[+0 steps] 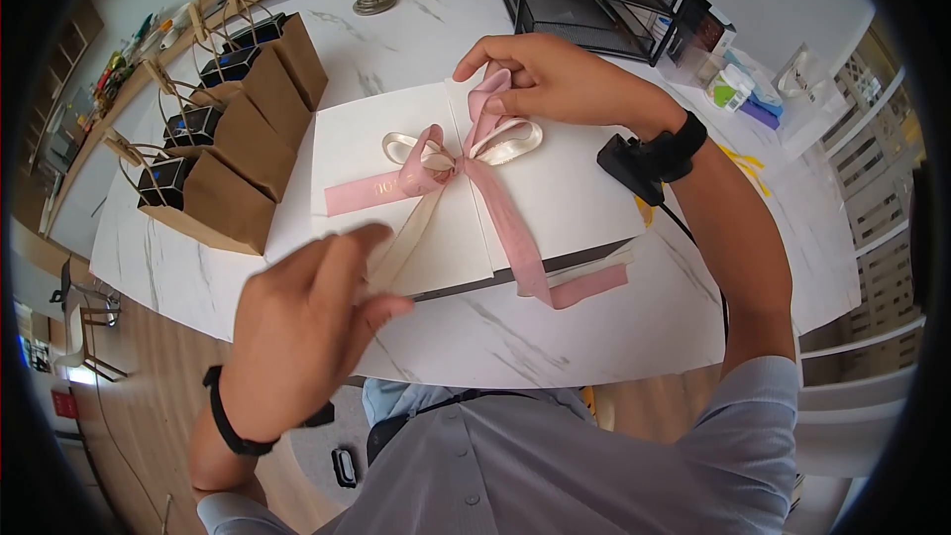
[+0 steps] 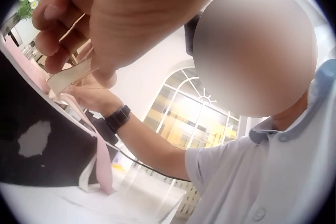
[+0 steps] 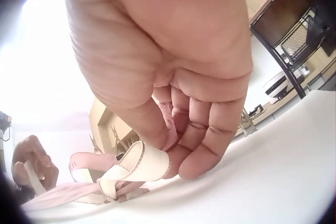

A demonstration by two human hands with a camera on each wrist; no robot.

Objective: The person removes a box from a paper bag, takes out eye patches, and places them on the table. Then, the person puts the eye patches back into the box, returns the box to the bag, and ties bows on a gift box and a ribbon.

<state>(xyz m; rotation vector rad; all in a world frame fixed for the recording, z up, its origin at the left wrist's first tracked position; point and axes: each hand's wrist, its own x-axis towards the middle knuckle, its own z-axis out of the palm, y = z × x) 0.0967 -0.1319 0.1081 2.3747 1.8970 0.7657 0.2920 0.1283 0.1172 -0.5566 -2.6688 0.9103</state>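
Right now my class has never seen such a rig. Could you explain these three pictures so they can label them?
There is no robot: a person works with two bare hands. The head picture looks down from a camera worn on the head; the other two come from a camera on each wrist.

On the marble-patterned table lies a white gift box with pink and cream ribbons. Four brown paper bags stand to its left; a black mesh rack is beyond it.

The right hand pinches a pink ribbon loop. The left hand holds a cream ribbon tail.
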